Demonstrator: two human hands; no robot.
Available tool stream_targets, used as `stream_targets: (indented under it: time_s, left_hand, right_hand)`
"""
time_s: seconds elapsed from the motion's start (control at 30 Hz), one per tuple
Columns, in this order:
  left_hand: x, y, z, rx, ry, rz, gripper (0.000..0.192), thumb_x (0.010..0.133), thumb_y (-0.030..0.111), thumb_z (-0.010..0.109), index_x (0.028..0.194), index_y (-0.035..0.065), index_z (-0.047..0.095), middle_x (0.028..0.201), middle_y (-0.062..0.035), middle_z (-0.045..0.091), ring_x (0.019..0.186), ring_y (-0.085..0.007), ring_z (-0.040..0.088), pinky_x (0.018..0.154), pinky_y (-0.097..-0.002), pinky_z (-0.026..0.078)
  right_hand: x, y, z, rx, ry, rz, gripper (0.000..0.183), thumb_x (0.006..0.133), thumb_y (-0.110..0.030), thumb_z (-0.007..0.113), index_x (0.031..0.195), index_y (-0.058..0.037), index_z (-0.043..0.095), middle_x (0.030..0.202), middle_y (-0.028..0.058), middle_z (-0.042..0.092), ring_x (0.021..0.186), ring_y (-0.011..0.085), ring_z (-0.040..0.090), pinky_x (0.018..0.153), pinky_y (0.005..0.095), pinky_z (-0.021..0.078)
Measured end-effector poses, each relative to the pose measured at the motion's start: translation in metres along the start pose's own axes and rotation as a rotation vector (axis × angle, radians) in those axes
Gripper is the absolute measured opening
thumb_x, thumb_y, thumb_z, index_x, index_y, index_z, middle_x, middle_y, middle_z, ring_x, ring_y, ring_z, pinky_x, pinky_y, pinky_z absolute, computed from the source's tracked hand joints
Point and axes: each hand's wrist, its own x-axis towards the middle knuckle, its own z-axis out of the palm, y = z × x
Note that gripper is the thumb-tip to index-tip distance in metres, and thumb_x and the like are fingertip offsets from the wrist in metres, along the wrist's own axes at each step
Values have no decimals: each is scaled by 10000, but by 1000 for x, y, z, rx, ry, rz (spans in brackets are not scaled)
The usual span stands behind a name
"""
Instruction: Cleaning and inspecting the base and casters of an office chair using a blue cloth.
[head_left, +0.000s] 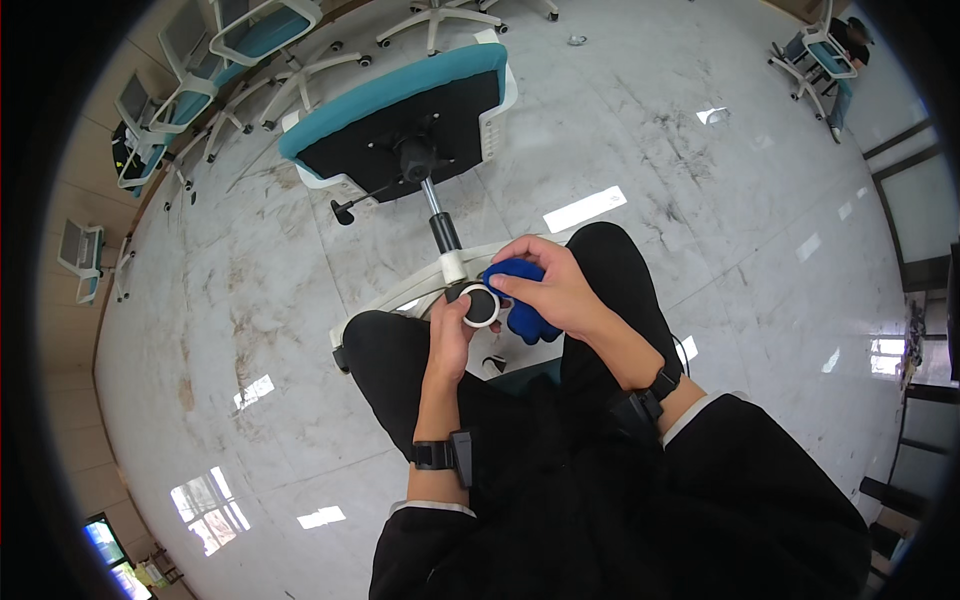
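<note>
Between my knees, my left hand (450, 337) grips a black chair caster (481, 305) with a white rim, thumb on its face. My right hand (564, 291) pinches a bunched blue cloth (531, 319) just right of the caster; part of the cloth hangs down. The swivel chair lies tipped in front of me, its black seat underside (367, 161) and teal cushion edge (390, 82) facing up into view. A gas lift (445, 231) runs from the seat to the white star base (394, 294) at my knees. How the caster joins the base is hidden.
Several teal and white swivel chairs (196, 94) line the wall at upper left. At upper right a person (851, 45) sits on a similar chair (829, 56). Dark scuffs mark the glossy tiled floor (285, 247). A small crumpled item (577, 40) lies at the top.
</note>
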Motion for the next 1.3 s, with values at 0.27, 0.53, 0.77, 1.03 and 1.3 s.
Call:
stream_targets:
  time_s: [0.27, 0.53, 0.77, 1.03, 1.3]
  left_hand:
    - [5, -32, -19, -288, 24, -117, 533, 898, 383, 498, 1298, 33, 452, 1316, -111, 489, 1236, -264, 476, 1032, -466, 375]
    - [16, -56, -38, -206, -102, 37, 594, 901, 466, 457, 1341, 71, 394, 1313, -106, 486, 1243, -268, 461, 1010, -467, 374]
    - [36, -74, -53, -193, 121, -87, 513, 917, 435, 481, 1230, 30, 516, 1173, -132, 586, 1107, -299, 550, 985, -489, 432]
    - [11, -51, -29, -263, -47, -5, 594, 873, 479, 480, 1296, 68, 418, 1276, -101, 506, 1211, -251, 484, 1000, -445, 379]
    - [12, -31, -1, -338, 175, -18, 347, 874, 299, 537, 1068, 13, 564, 1003, -72, 611, 896, -171, 619, 744, -319, 509]
  right_hand:
    - [14, 8, 18, -402, -37, -292, 185, 761, -68, 679, 936, -37, 630, 893, 86, 627, 868, 165, 611, 778, 304, 495]
    - [15, 21, 19, -507, 48, -347, 183, 709, -100, 699, 839, -3, 613, 823, 158, 612, 810, 336, 606, 726, 376, 475]
    - [-7, 19, 15, -465, 69, -426, 177, 798, -81, 660, 957, -12, 626, 894, 125, 603, 889, 304, 598, 786, 345, 466]
    - [5, 25, 11, -435, 15, -347, 165, 801, -89, 666, 946, -15, 639, 930, 122, 595, 917, 273, 587, 810, 333, 456]
    - [3, 15, 6, -463, 127, -194, 236, 780, -152, 739, 958, -5, 687, 899, 103, 680, 845, 151, 649, 766, 289, 516]
